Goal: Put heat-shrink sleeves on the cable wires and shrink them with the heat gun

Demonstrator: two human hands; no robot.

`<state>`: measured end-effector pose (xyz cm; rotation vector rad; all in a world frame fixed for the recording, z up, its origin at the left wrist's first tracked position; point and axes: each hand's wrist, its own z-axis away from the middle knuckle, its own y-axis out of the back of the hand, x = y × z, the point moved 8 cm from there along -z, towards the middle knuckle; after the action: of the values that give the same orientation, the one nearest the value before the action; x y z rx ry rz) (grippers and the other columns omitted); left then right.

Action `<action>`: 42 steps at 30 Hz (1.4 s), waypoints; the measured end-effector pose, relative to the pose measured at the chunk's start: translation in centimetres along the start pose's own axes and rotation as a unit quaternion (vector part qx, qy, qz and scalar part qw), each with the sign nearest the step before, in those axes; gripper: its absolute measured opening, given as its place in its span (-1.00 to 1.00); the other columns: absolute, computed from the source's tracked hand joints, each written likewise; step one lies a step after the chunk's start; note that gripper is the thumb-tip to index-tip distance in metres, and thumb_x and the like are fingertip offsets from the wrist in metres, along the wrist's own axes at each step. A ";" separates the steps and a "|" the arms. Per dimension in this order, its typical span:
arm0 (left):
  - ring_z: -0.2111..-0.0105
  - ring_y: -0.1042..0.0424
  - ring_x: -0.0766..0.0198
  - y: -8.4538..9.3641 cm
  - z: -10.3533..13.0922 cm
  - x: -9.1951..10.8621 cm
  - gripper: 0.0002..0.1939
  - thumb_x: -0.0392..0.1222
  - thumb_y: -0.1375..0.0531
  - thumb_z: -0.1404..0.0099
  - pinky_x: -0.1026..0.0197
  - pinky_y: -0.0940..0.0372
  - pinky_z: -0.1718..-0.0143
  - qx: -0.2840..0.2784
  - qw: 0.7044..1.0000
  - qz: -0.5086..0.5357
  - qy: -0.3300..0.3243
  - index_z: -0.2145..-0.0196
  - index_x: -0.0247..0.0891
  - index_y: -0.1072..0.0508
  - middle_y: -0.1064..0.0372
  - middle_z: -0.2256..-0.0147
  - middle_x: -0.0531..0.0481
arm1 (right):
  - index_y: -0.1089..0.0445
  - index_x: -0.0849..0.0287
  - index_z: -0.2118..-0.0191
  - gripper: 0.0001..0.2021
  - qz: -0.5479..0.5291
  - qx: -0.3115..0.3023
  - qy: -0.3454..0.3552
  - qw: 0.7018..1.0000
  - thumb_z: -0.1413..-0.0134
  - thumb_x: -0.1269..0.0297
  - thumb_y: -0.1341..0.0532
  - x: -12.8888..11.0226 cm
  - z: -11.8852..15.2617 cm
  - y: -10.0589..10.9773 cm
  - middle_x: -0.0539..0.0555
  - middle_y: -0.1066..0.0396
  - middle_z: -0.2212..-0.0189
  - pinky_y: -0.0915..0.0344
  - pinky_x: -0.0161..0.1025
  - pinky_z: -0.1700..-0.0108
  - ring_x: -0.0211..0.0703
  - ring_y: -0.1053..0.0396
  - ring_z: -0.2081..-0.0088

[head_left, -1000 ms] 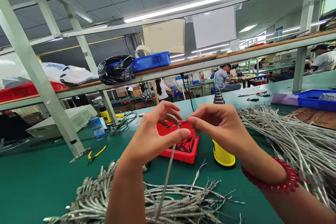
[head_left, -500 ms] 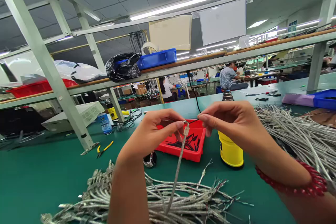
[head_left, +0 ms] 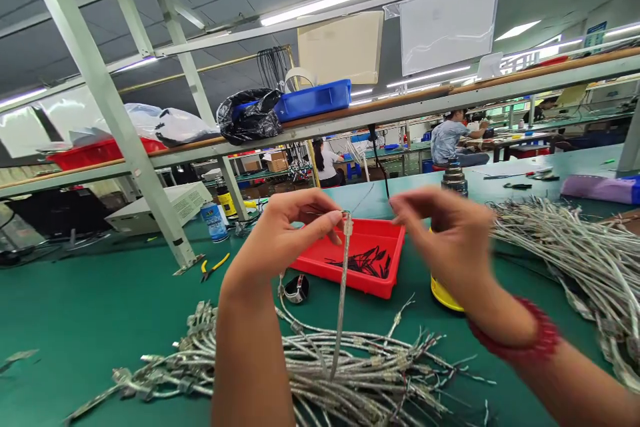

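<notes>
In my left hand [head_left: 295,233], thumb and fingers pinch the end of a clear-jacketed silvery cable [head_left: 343,300]. From that end a thin bare-looking wire [head_left: 365,197] sticks up to the right. The cable hangs down to a heap of similar cables [head_left: 350,373] with frayed wire ends on the green table. My right hand [head_left: 445,233] is apart from the cable, to its right, and smeared by motion; whether its fingers hold anything does not show. Behind both hands lies a red tray [head_left: 383,288] with short black sleeve-like pieces [head_left: 370,261].
A yellow-based tool [head_left: 447,297] stands partly behind my right hand. More cables [head_left: 565,253] lie in a pile at right. A black strap-like item [head_left: 297,288], yellow-handled pliers [head_left: 215,267] and a blue can [head_left: 214,221] are left of centre. A shelf [head_left: 410,107] crosses above.
My right hand has moved away from the cable end, to the right. The dark piece between the hands no longer shows there, and a thin wire stands up. The view has shifted slightly.
</notes>
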<state>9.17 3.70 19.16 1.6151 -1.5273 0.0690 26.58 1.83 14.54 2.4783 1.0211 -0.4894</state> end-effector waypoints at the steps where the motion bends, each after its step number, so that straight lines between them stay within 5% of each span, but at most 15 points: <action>1: 0.50 -0.52 0.33 0.2 0.1 -0.1 -0.89 -0.27 -0.24 -0.28 0.34 -0.43 0.44 0.000 1.000 -0.009 0.000 0.42 -0.27 -0.50 -0.51 0.52 0.04 | -0.46 0.21 0.05 -0.73 0.143 -0.146 0.015 0.979 -0.33 0.24 -0.08 1.1 1.0 -3.9 0.20 -0.55 0.17 -0.45 -0.14 0.13 -0.08 -0.53 0.20; 3: 0.49 -0.52 0.33 0.3 0.2 -0.1 -0.89 -0.28 -0.23 -0.28 0.34 -0.42 0.44 -0.008 1.000 -0.022 -0.002 0.42 -0.28 -0.51 -0.51 0.51 0.03 | -0.44 0.32 -0.04 -0.68 0.204 -0.259 0.013 0.944 -0.29 0.27 -0.11 3.8 3.2 -8.5 0.36 -0.52 0.07 -0.38 0.00 0.00 0.13 -0.49 0.04; 7: 0.48 -0.53 0.35 0.3 0.4 0.0 -0.88 -0.30 -0.23 -0.29 0.36 -0.43 0.42 -0.019 1.000 -0.012 -0.006 0.41 -0.28 -0.51 -0.53 0.49 0.02 | -0.56 0.39 0.29 -0.59 0.243 -0.410 0.010 0.879 -0.32 0.22 -0.03 8.2 7.4 -13.6 0.41 -0.56 0.27 -0.30 0.11 -0.08 0.22 -0.53 0.15; 15: 0.51 -0.53 0.31 0.2 0.8 0.4 -0.93 -0.30 -0.30 -0.22 0.32 -0.47 0.45 -0.026 0.999 0.021 0.001 0.39 -0.21 -0.60 -0.54 0.52 0.06 | -0.58 0.41 0.22 -0.31 0.250 -0.497 -0.005 0.831 -0.39 0.11 0.25 9.4 9.3 -14.4 0.43 -0.56 0.23 0.03 0.22 -0.30 0.21 -0.50 0.06; 24: 0.54 -0.50 0.37 -0.5 0.9 0.5 -0.89 -0.37 -0.28 -0.21 0.38 -0.41 0.49 -0.006 0.991 0.131 0.001 0.44 -0.23 -0.58 -0.52 0.54 0.08 | -0.54 0.35 0.38 -0.55 0.197 -0.476 -0.008 0.857 -0.29 0.37 0.07 9.3 8.8 -14.5 0.37 -0.56 0.34 0.06 0.36 -0.25 0.19 -0.53 0.17; 27: 0.52 -0.49 0.37 -0.9 0.5 0.3 -0.90 -0.34 -0.27 -0.23 0.36 -0.41 0.45 -0.025 0.996 0.080 0.005 0.44 -0.26 -0.55 -0.51 0.54 0.06 | -0.51 0.31 0.41 -0.63 0.138 -0.407 -0.012 0.903 -0.27 0.36 0.01 7.4 6.4 -12.9 0.31 -0.56 0.36 -0.08 0.28 -0.21 0.12 -0.52 0.20; 31: 0.46 -0.49 0.34 -2.0 0.0 -0.4 -0.88 -0.29 -0.23 -0.28 0.31 -0.40 0.39 -0.077 0.996 0.019 0.036 0.41 -0.29 -0.53 -0.51 0.50 0.03 | -0.38 0.20 -0.02 -0.66 -0.039 -0.285 0.004 0.958 -0.37 0.22 0.07 2.7 2.2 -7.7 0.18 -0.52 0.12 -0.42 -0.19 0.05 -0.16 -0.49 0.11; 34: 0.44 -0.48 0.32 -2.7 -0.3 -0.7 -0.88 -0.26 -0.22 -0.30 0.28 -0.38 0.37 -0.095 0.995 -0.005 0.042 0.37 -0.29 -0.55 -0.52 0.46 0.01 | -0.40 0.12 -0.02 -0.72 -0.319 -0.133 0.028 0.938 -0.25 0.18 -0.18 -0.8 -0.1 -2.0 0.05 -0.54 0.28 -0.48 -0.27 0.19 -0.22 -0.52 0.25; 38: 0.43 -0.46 0.32 -3.7 -0.9 -0.9 -0.90 -0.25 -0.25 -0.26 0.28 -0.35 0.37 -0.100 0.994 0.028 0.033 0.35 -0.32 -0.56 -0.52 0.45 -0.01 | -0.53 0.13 0.34 -0.95 -0.231 -0.112 0.104 0.961 -0.09 0.39 -0.31 -3.3 -0.3 1.2 -0.04 -0.54 0.47 -0.47 -0.39 0.34 -0.29 -0.50 0.44; 42: 0.42 -0.45 0.34 -4.8 -1.5 -1.3 -0.88 -0.21 -0.24 -0.26 0.31 -0.35 0.35 -0.058 0.993 0.106 0.021 0.37 -0.34 -0.49 -0.48 0.44 -0.01 | -0.56 0.05 0.20 -0.82 -0.109 -0.026 0.177 0.978 -0.04 0.39 -0.35 -2.4 0.1 3.5 -0.03 -0.57 0.33 -0.48 -0.35 0.35 -0.27 -0.50 0.43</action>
<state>13.61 4.91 16.75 1.3501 -1.6350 0.1272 27.53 -1.91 16.40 2.4719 1.4325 -0.0799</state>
